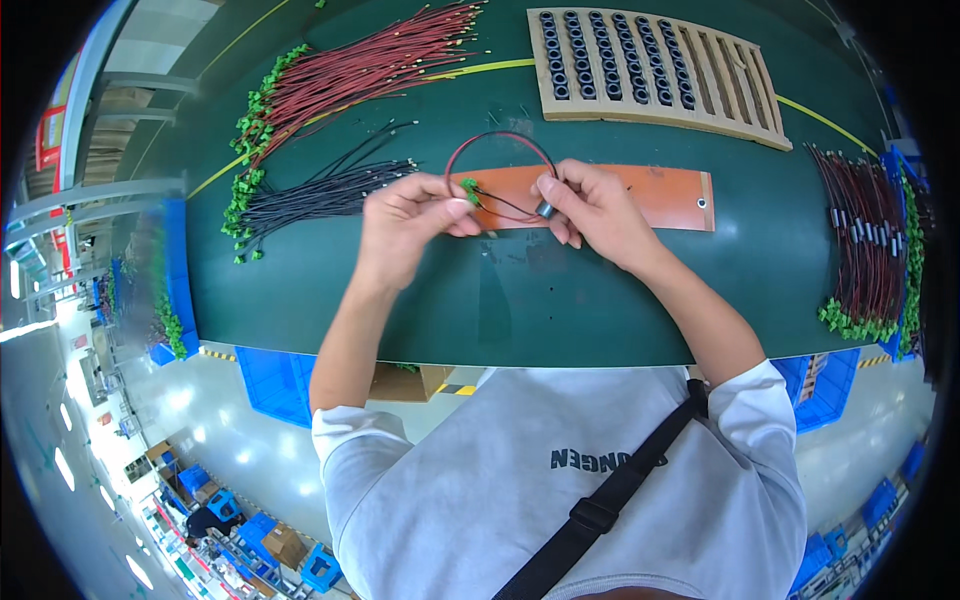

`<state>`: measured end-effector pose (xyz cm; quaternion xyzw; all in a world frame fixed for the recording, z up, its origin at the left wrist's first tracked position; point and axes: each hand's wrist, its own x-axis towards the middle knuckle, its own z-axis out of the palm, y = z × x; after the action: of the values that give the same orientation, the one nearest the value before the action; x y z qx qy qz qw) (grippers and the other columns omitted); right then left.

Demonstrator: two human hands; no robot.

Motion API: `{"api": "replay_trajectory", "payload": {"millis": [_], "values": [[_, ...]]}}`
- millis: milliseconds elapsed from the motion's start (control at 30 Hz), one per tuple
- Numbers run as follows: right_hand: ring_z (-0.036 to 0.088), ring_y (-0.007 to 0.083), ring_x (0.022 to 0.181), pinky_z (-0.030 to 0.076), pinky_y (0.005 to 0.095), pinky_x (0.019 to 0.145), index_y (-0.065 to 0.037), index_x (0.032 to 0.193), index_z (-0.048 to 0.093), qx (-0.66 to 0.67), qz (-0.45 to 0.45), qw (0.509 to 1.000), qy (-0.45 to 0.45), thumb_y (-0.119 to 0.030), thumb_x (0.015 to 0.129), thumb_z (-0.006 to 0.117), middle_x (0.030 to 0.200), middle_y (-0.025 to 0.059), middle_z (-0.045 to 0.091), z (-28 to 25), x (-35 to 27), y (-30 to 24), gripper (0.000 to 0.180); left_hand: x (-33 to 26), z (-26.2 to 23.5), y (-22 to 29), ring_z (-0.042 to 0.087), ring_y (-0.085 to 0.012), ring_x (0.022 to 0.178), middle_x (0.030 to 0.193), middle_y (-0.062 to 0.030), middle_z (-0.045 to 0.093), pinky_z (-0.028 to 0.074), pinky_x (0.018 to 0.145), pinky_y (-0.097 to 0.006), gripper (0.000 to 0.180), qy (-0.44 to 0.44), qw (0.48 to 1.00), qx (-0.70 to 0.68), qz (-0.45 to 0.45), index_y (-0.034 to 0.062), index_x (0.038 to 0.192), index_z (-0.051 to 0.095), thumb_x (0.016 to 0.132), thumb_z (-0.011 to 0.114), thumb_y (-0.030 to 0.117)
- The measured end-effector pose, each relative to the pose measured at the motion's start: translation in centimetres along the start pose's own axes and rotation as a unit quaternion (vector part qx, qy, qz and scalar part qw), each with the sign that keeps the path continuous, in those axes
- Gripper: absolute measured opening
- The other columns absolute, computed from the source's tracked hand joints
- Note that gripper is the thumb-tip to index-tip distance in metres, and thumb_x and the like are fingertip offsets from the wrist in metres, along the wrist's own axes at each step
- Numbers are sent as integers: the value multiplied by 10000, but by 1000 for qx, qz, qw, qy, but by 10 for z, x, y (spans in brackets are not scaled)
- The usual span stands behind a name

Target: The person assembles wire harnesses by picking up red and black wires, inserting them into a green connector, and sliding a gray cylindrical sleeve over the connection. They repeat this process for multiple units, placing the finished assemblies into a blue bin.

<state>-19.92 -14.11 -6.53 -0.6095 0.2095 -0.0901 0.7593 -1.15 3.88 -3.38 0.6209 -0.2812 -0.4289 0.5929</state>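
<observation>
Above the green tabletop [480, 300], the left hand [410, 225] pinches a green connector [469, 187] in its fingers; the right hand [595, 210] grips a small black ring core [545, 209]. The red-black wire loop [500, 140] arches over an orange board [660, 195]. Beyond lies a wooden tray [700, 90].

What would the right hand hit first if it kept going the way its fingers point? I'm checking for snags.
Likely the left hand: the right hand points leftward at it, across the looped wire between them.
</observation>
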Motion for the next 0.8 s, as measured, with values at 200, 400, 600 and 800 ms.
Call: {"api": "replay_trajectory", "payload": {"millis": [200, 400, 600, 800], "values": [[584, 70, 574, 446, 226, 484, 22, 972, 644, 65, 0, 998, -14, -279, 1054, 587, 756, 41, 626, -6, 4, 4, 317, 3, 40, -16, 744, -234, 857, 991, -142, 704, 634, 774, -316, 145, 15, 994, -105, 25, 14, 1015, 589, 923, 674, -60], [620, 83, 596, 470, 229, 497, 26, 979, 639, 68, 16, 997, -11, -275, 1052, 591, 750, 36, 619, -4, 4, 1, 313, 2, 46, -21, 746, -270, 912, 1007, -164, 696, 642, 809, -346, 146, 26, 991, -109, 79, 1, 986, 570, 922, 649, -104], [635, 87, 613, 488, 230, 506, 26, 989, 640, 66, 9, 998, -10, -264, 1056, 583, 763, 40, 626, -4, 3, 2, 303, -6, 52, -27, 741, -312, 929, 1040, -198, 681, 647, 830, -388, 160, 30, 985, -105, 132, -14, 939, 535, 915, 631, -139], [649, 94, 629, 506, 231, 518, 26, 1002, 638, 71, 3, 997, 4, -265, 1054, 585, 785, 50, 641, -5, 4, 5, 301, -15, 47, -31, 736, -335, 936, 1074, -223, 668, 642, 867, -421, 182, -9, 986, -35, 163, -26, 913, 516, 901, 620, -175]]}}
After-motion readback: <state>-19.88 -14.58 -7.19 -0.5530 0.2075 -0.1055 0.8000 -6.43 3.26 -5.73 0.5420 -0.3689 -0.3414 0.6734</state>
